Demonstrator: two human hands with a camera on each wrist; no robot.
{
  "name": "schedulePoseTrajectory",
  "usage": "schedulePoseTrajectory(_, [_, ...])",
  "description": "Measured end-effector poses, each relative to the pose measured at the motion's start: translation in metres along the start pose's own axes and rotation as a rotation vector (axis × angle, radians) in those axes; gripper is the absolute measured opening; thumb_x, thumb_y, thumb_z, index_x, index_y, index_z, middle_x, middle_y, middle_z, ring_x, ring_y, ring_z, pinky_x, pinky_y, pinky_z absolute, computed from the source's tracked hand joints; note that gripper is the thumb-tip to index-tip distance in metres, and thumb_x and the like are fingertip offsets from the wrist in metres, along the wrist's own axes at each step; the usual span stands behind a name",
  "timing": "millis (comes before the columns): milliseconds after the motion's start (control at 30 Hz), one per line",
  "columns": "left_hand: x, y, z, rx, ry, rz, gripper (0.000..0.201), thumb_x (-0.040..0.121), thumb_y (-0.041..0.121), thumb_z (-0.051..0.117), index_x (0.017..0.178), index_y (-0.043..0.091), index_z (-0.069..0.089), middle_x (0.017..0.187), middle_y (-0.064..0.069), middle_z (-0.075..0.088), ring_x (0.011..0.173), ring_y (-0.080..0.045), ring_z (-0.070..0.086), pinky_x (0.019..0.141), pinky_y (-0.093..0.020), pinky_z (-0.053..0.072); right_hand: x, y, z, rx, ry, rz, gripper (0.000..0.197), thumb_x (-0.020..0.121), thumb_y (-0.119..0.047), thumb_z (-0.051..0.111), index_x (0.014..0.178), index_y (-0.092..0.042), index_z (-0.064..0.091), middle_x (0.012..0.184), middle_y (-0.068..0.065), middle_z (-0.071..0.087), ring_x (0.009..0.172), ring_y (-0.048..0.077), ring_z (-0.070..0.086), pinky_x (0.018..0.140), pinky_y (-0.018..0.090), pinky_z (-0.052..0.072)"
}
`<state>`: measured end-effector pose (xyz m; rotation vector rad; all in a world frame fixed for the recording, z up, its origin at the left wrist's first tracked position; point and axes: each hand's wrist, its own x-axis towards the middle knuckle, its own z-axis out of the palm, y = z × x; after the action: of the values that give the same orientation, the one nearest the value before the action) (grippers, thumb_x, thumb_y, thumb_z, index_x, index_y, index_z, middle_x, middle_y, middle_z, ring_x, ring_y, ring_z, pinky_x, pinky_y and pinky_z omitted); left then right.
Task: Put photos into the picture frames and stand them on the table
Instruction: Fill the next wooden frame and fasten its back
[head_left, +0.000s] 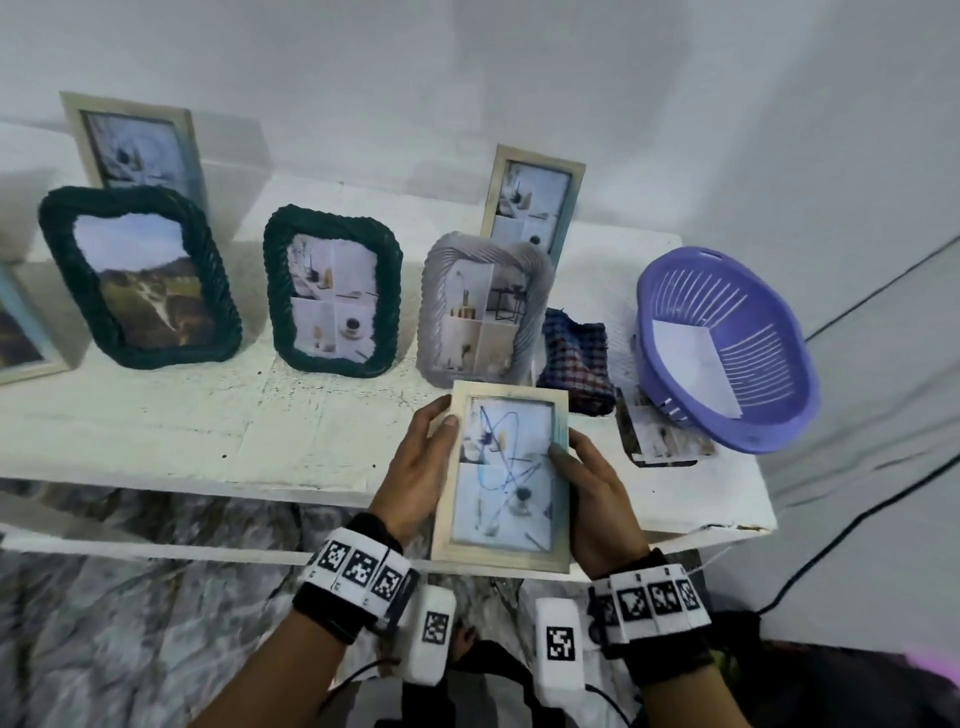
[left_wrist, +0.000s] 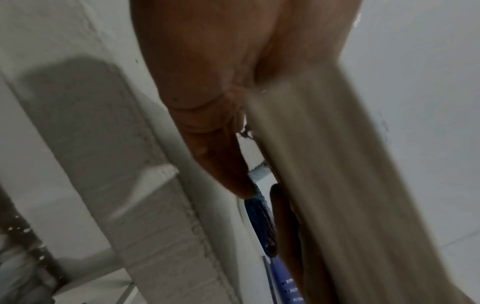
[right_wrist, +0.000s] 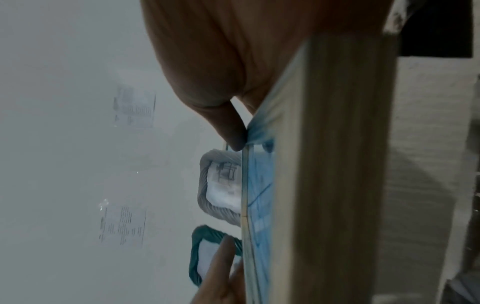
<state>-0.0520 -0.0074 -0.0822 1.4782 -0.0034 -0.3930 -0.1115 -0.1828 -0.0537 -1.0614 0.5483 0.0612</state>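
A pale wooden picture frame (head_left: 504, 475) with a scribbled-over photo in it is held face up over the table's front edge. My left hand (head_left: 421, 465) grips its left side, thumb on the front. My right hand (head_left: 589, 493) grips its right side, thumb on the glass. In the left wrist view the frame's edge (left_wrist: 337, 185) runs beside my fingers (left_wrist: 221, 160). The right wrist view shows my thumb (right_wrist: 228, 127) pressed on the frame's face (right_wrist: 259, 195). Loose photos (head_left: 662, 436) lie on the table to the right.
On the white table (head_left: 156, 426) stand two dark green rope frames (head_left: 140, 275) (head_left: 332, 291), a grey rope frame (head_left: 485, 312) and two pale wooden ones (head_left: 137, 145) (head_left: 532, 202). A purple basket (head_left: 727, 343) holding paper and a checked cloth (head_left: 576, 358) sit at the right.
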Motion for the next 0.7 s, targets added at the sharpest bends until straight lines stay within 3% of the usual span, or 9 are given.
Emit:
schedulePoseTrajectory(67, [0.0,0.0,0.006,-0.026,0.064,0.038,0.025,0.105,0.02,0.038,0.125,0.028,0.049,0.119,0.016,0.061,0.105,0.008,0.059,0.087,-0.009,0.043,0.004,0.002,0.002,-0.059,-0.018,0.011,0.023,0.098,-0.012,0.048,0.119,-0.009,0.058,0.11,0.017,0.07,0.094,0.032,0.068,0.069,0.039,0.057])
schedulePoseTrajectory(133, [0.0,-0.003,0.006,-0.047,0.109,0.042,0.025,0.105,0.015,0.037,0.124,0.027,0.047,0.118,0.022,0.056,0.105,0.015,0.055,0.086,-0.003,0.039,0.013,0.0,0.0,-0.349,0.015,-0.058,0.021,0.1,-0.023,0.05,0.116,-0.015,0.061,0.103,0.013,0.071,0.089,0.029,0.069,0.065,0.04,0.057])
schedulePoseTrajectory(200, [0.001,-0.007,0.002,-0.024,0.151,0.03,0.027,0.105,0.018,0.038,0.129,0.028,0.044,0.121,0.027,0.05,0.113,0.013,0.049,0.089,-0.001,0.034,0.029,-0.012,-0.005,-0.72,0.097,-0.259,0.023,0.096,-0.033,0.055,0.111,-0.018,0.063,0.094,0.007,0.071,0.081,0.025,0.068,0.069,0.042,0.057])
schedulePoseTrajectory(267, [0.002,-0.011,-0.003,0.019,0.179,0.024,0.03,0.104,0.022,0.04,0.134,0.028,0.044,0.128,0.023,0.048,0.123,0.003,0.043,0.093,-0.004,0.03,0.046,-0.034,-0.005,-1.046,0.225,-0.529,0.021,0.094,-0.025,0.057,0.108,-0.011,0.064,0.092,0.009,0.07,0.077,0.023,0.063,0.07,0.031,0.049])
schedulePoseTrajectory(333, [0.0,-0.012,-0.006,0.057,0.209,0.028,0.034,0.104,0.022,0.04,0.138,0.024,0.044,0.129,0.019,0.047,0.122,0.002,0.042,0.088,0.001,0.03,0.065,-0.056,0.001,-1.267,0.332,-0.71,0.023,0.093,-0.02,0.056,0.106,-0.003,0.062,0.1,0.017,0.066,0.087,0.032,0.059,0.074,0.033,0.044])
schedulePoseTrajectory(367, [-0.001,-0.011,-0.006,0.061,0.225,0.028,0.035,0.104,0.021,0.04,0.139,0.023,0.044,0.129,0.018,0.047,0.12,0.003,0.042,0.085,0.004,0.03,0.075,-0.066,0.006,-1.365,0.358,-0.724,0.027,0.093,-0.023,0.054,0.108,-0.002,0.06,0.105,0.02,0.063,0.094,0.035,0.057,0.079,0.037,0.043])
schedulePoseTrajectory(433, [-0.001,-0.011,-0.008,0.064,0.253,0.041,0.038,0.105,0.021,0.04,0.142,0.023,0.043,0.135,0.016,0.044,0.125,0.001,0.039,0.09,0.001,0.029,0.099,-0.077,0.012,-1.566,0.366,-0.623,0.039,0.094,-0.033,0.051,0.115,-0.001,0.055,0.116,0.022,0.056,0.106,0.039,0.052,0.086,0.042,0.043])
schedulePoseTrajectory(533, [-0.001,-0.015,-0.009,0.083,0.261,0.068,0.041,0.105,0.021,0.039,0.145,0.028,0.04,0.144,0.016,0.039,0.133,0.002,0.032,0.105,-0.015,0.024,0.124,-0.078,0.017,-1.719,0.328,-0.344,0.054,0.093,-0.046,0.052,0.124,-0.002,0.05,0.127,0.018,0.048,0.118,0.038,0.045,0.086,0.043,0.045])
schedulePoseTrajectory(700, [-0.002,-0.016,-0.007,0.089,0.261,0.081,0.041,0.105,0.019,0.039,0.144,0.032,0.04,0.146,0.017,0.039,0.135,0.001,0.032,0.11,-0.019,0.023,0.139,-0.069,0.01,-1.735,0.31,-0.258,0.041,0.088,-0.017,0.061,0.123,0.002,0.05,0.134,0.019,0.04,0.122,0.04,0.039,0.091,0.044,0.044])
